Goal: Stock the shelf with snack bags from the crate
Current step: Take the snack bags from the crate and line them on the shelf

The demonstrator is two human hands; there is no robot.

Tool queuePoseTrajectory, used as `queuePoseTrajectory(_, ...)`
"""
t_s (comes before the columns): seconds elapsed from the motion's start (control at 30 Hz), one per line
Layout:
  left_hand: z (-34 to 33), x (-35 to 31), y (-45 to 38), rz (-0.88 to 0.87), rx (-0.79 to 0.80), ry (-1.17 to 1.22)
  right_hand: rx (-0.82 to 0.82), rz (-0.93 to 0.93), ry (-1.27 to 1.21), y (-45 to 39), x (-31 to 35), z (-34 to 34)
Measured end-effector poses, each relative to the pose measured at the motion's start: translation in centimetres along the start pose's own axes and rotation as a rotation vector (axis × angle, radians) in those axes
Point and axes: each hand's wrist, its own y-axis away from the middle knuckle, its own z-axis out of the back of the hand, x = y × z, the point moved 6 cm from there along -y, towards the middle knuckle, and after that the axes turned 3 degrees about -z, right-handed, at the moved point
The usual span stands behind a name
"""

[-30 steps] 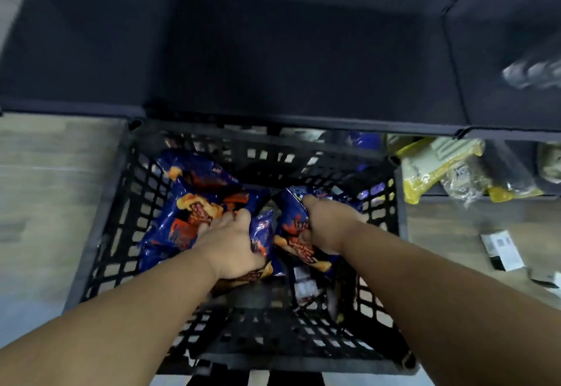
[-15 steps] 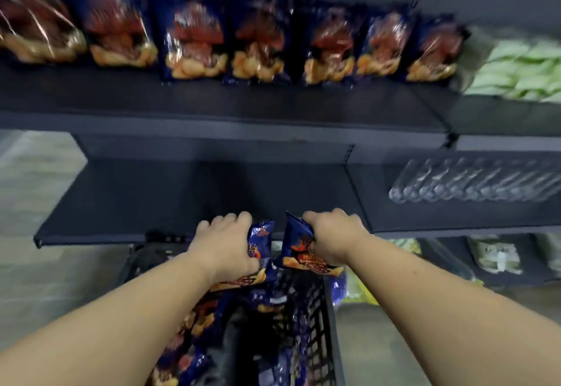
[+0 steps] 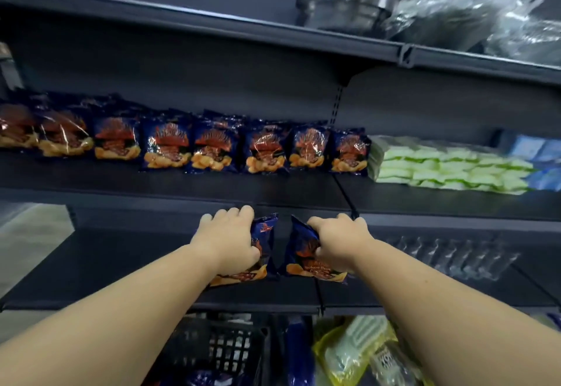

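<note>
My left hand (image 3: 226,241) grips a dark blue snack bag (image 3: 262,244) with orange chips printed on it. My right hand (image 3: 338,241) grips a second blue snack bag (image 3: 302,253) beside it. Both bags are upright, held just below the front edge of the middle shelf (image 3: 273,191). A row of several matching snack bags (image 3: 212,148) stands along that shelf. The black plastic crate (image 3: 224,352) shows at the bottom, partly hidden by my left arm.
Green-and-white packs (image 3: 449,167) lie on the middle shelf to the right. A metal pot (image 3: 343,5) and clear plastic bags (image 3: 485,18) sit on the top shelf. The lower shelf (image 3: 91,264) is dark; clear packs (image 3: 449,258) lie at its right. Yellow packets (image 3: 349,352) lie below.
Both hands have lifted their bags out of the crate and up past the lower shelf toward the middle shelf. The view has tilted up from the crate to the shelves.
</note>
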Motion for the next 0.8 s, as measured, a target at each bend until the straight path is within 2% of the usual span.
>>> queuePoseTrajectory(0.4, 6.8, -1.1, -6.2, -0.08, -0.105, -0.076, -0.132, -0.097, 0.067, -3.6, -3.0, 7.7)
queuePoseTrajectory(0.6, 8.1, -3.9, -9.7, -0.121, -0.154, -0.125, -0.165, -0.151, 0.063, -5.5, -7.0, 9.3)
queuePoseTrajectory(0.8, 8.6, -6.7, -15.2, -0.079, -0.166, -0.172, -0.188, -0.166, 0.031, -9.2, -11.8, 10.7)
